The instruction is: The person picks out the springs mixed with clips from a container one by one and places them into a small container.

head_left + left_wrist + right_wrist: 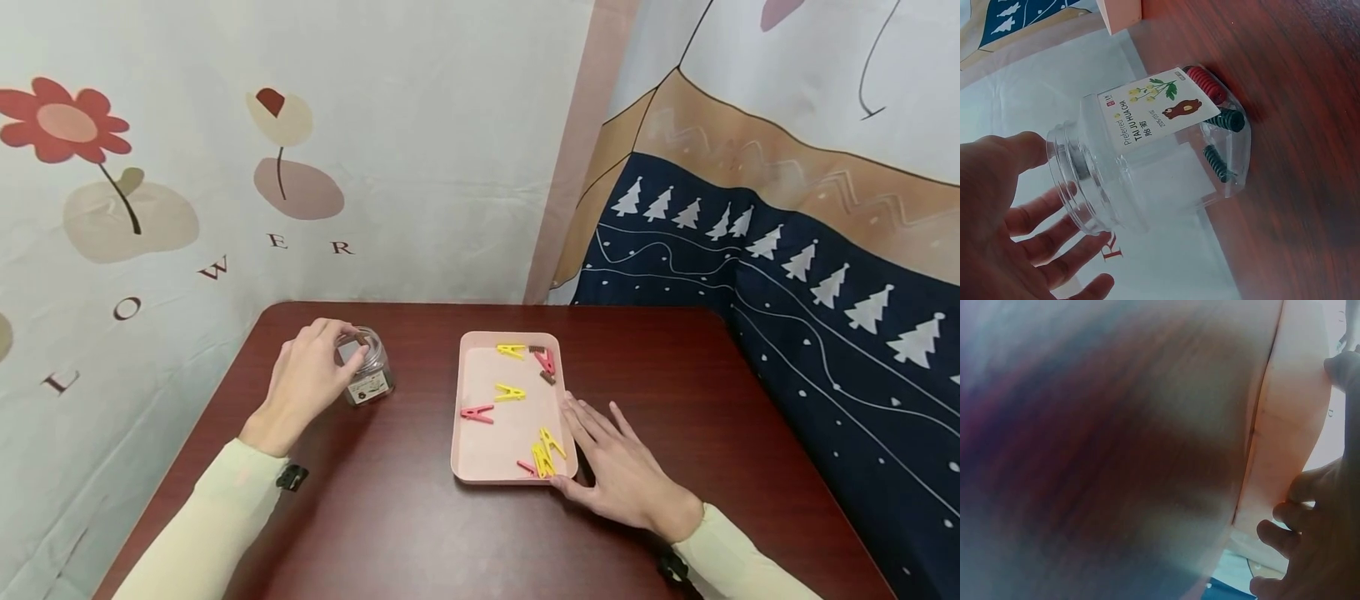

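Note:
My left hand (311,367) is at the mouth of a clear plastic jar (378,362) with a paper label. In the left wrist view, the thumb and spread fingers (1054,250) are at the rim, and a blurred dark piece (1079,153) shows inside the neck. A red coil spring (1205,84) and two dark green springs (1216,164) lie at the jar's bottom. My right hand (618,462), fingers extended, touches the right edge of a pink tray (487,458). Yellow clips (510,392), red clips (477,414) and dark springs (547,377) lie in it.
A dark red wooden table (390,517) carries the jar at the left and the tray near the middle. Behind it hangs a pale printed cloth (450,167). A navy cloth with white trees (787,317) hangs along the right side.

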`<state>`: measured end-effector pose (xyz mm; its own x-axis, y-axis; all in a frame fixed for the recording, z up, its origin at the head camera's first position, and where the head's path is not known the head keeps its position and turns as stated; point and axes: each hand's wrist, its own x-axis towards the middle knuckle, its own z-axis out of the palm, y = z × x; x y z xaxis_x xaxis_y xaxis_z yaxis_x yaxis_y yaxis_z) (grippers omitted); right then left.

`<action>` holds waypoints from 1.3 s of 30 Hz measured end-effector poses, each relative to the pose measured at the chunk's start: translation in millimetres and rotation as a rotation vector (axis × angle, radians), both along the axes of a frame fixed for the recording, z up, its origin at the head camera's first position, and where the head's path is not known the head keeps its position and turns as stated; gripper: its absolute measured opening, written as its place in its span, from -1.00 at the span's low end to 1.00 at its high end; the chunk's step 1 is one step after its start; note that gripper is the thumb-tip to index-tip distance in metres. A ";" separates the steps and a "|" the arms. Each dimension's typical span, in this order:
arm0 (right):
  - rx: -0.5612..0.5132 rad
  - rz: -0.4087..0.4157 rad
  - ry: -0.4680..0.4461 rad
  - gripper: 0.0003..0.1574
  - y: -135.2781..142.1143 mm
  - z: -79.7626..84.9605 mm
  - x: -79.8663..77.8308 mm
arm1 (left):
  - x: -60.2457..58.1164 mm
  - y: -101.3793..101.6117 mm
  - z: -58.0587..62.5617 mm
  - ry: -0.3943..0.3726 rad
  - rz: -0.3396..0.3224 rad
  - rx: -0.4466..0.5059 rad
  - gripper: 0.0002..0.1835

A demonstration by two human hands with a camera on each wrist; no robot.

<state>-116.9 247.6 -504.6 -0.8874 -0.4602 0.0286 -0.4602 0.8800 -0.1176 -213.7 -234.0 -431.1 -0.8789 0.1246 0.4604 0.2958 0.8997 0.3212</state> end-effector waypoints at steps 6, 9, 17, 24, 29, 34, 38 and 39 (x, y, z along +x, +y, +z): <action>-0.003 -0.006 -0.003 0.43 0.1 1.2 -0.6 | -1.1 0.7 0.1 0.024 -0.012 -0.014 -0.66; -0.007 -0.006 -0.013 0.43 -0.3 1.8 -0.3 | -0.8 0.8 0.0 0.021 -0.012 -0.018 -0.67; -0.002 -0.010 -0.019 0.44 -0.2 2.2 0.3 | -0.8 1.0 0.1 0.003 -0.010 -0.027 -0.68; -0.011 -0.010 -0.022 0.45 -0.1 3.2 -0.2 | -1.2 1.1 2.1 0.033 -0.015 -0.035 -0.70; -0.013 -0.008 -0.020 0.44 -0.4 3.0 -0.4 | -2.2 2.6 3.7 0.023 -0.020 -0.027 -0.71; -0.006 -0.002 -0.012 0.44 -0.6 1.9 -0.9 | -2.6 5.2 4.2 0.012 -0.027 -0.011 -0.71; -0.005 0.003 -0.010 0.43 -0.3 2.1 -1.7 | -3.6 9.0 4.6 0.017 -0.041 0.000 -0.71; -0.006 0.003 -0.010 0.43 -0.1 2.0 -1.9 | -4.2 10.0 4.6 0.018 -0.046 0.001 -0.71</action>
